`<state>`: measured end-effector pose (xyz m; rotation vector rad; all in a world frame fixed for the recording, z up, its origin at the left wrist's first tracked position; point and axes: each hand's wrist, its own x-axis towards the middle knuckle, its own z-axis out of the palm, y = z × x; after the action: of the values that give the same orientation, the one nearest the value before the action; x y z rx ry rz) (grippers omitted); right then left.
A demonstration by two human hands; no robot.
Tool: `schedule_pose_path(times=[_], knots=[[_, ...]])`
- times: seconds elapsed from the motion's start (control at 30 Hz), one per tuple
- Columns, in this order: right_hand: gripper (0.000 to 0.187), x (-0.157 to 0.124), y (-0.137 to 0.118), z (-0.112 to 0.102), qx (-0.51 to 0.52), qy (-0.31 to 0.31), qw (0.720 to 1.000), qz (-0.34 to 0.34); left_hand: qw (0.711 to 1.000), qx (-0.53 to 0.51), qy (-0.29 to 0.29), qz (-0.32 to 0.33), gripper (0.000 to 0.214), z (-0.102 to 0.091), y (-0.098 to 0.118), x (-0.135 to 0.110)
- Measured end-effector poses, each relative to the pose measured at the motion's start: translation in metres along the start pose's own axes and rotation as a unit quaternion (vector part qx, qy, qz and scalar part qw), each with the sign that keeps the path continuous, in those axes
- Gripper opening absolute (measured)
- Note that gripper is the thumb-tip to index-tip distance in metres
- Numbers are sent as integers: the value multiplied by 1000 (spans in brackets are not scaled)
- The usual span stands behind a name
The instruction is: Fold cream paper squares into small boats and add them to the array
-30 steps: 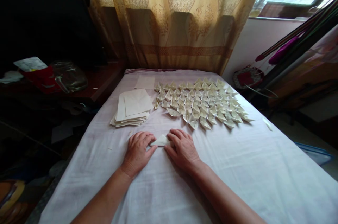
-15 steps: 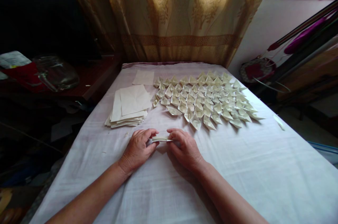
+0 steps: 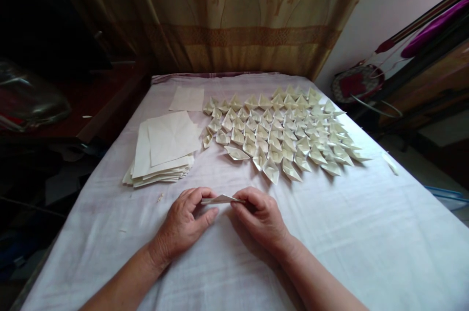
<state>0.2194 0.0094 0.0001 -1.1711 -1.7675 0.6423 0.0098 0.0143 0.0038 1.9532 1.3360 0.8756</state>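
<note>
A small piece of folded paper [image 3: 222,198], cream-white with a low pointed peak, is held level just above the cloth between my hands. At its right end my right hand [image 3: 258,213] pinches it between thumb and fingers. My left hand [image 3: 186,216] has its fingers curled round the left end, the thumb a little apart below it. Beyond them several folded paper boats [image 3: 271,170] stand in close rows. A stack of paper sheets [image 3: 172,137] lies to the left, with one single sheet [image 3: 186,99] behind it.
A white cloth [image 3: 205,272] covers the table. Small paper scraps lie at the left, and a paper strip [image 3: 390,163] near the right edge. Behind the table hangs a gold curtain [image 3: 234,32]. A dark red cabinet [image 3: 110,101] stands at the left.
The folded paper has turned from a flat strip edge to show a pointed peak. My left thumb has moved off it, downward. The view has tilted down slightly.
</note>
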Motion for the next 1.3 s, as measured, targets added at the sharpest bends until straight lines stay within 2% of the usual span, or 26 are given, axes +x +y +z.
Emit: schedule_pose_path(times=[0.2,0.27,0.37,0.43,0.57,0.73,0.9,0.97,1.1,1.17,1.23,1.3], knots=[[12,0,-6,-1,-12,-47,998,-36,997,8,-52,61,23,-5,9,3],[14,-2,-7,1,-23,-32,998,-52,997,12,-47,67,27,-5,10,4],[28,-6,-9,3,-25,-4,997,-74,995,23,-37,87,31,-5,9,4],[30,-7,-10,4,-18,-10,996,-82,994,24,-42,93,32,-6,8,4],[22,-6,-11,3,0,-32,995,-92,995,19,-65,75,34,-8,6,3],[17,-6,-12,3,11,-47,994,-99,995,13,-86,42,18,-8,10,4],[7,-4,-18,1,17,-42,994,-99,995,-4,-92,43,26,-7,11,4],[10,-4,-20,-2,18,-43,994,-95,996,-14,-83,39,26,-7,9,4],[20,-6,-17,-5,27,-30,997,-62,997,-34,-68,24,25,-8,6,3],[16,-7,-15,-3,46,-7,999,-5,997,-33,-63,29,23,-8,7,3],[4,-9,-14,1,79,4,995,69,997,-32,-62,39,21,-8,8,3],[17,-10,-14,4,105,1,987,118,996,-34,-70,46,21,-8,9,2]])
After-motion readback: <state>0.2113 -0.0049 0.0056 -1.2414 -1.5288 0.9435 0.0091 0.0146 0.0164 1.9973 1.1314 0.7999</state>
